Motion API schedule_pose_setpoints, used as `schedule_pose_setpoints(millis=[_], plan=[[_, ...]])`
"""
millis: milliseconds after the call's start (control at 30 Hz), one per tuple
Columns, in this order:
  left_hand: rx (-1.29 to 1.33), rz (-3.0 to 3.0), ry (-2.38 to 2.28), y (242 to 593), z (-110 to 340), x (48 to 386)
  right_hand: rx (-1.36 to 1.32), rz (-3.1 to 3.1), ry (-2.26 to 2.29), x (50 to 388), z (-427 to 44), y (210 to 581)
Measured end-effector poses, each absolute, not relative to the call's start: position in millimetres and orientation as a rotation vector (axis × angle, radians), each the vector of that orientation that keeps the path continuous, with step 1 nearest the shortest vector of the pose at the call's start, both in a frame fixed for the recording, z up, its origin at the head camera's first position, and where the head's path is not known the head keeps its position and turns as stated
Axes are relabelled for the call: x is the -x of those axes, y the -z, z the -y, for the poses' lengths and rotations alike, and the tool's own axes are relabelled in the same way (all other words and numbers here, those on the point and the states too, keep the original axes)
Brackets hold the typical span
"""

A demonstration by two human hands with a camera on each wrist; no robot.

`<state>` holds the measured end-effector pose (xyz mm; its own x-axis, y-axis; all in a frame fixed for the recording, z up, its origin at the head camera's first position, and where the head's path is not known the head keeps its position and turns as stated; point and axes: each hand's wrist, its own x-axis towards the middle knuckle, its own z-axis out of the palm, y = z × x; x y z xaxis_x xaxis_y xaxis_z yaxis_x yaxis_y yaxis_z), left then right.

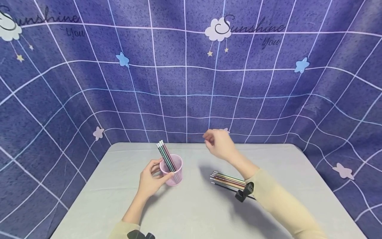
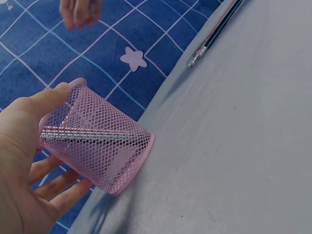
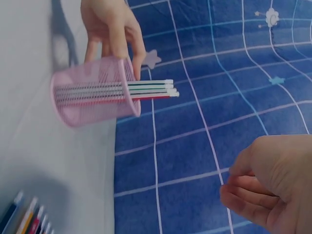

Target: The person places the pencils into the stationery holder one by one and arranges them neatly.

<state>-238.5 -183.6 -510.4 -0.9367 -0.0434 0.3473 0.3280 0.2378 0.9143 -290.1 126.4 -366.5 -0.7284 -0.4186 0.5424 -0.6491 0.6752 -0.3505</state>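
A pink mesh cup (image 1: 176, 180) stands on the table, gripped at its side by my left hand (image 1: 150, 182), thumb at the rim and fingers round the far side. Several pencils (image 1: 167, 158) lean inside it, their white-tipped ends above the rim. In the left wrist view the thumb rests on the rim of the cup (image 2: 109, 158). My right hand (image 1: 221, 144) hangs in the air to the right of the cup, above the table's back edge. Its fingers (image 3: 251, 195) are loosely bent and hold nothing.
A bunch of pencils (image 1: 228, 181) lies on the white-covered table (image 1: 191, 212) to the right of the cup, partly hidden by my right forearm. A blue curtain (image 1: 185, 83) with a grid, stars and clouds hangs behind the table and along its sides.
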Motion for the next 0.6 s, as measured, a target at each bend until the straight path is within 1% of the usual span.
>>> schedule_pose_setpoints(millis=[367,600], plan=[[0.257,2.213,1.764,509,185,237,-0.814,2.472,-0.702,282,-174,384],[0.257,2.203,1.772,509,183,237,-0.773,2.543,-0.689,276,-203,405]])
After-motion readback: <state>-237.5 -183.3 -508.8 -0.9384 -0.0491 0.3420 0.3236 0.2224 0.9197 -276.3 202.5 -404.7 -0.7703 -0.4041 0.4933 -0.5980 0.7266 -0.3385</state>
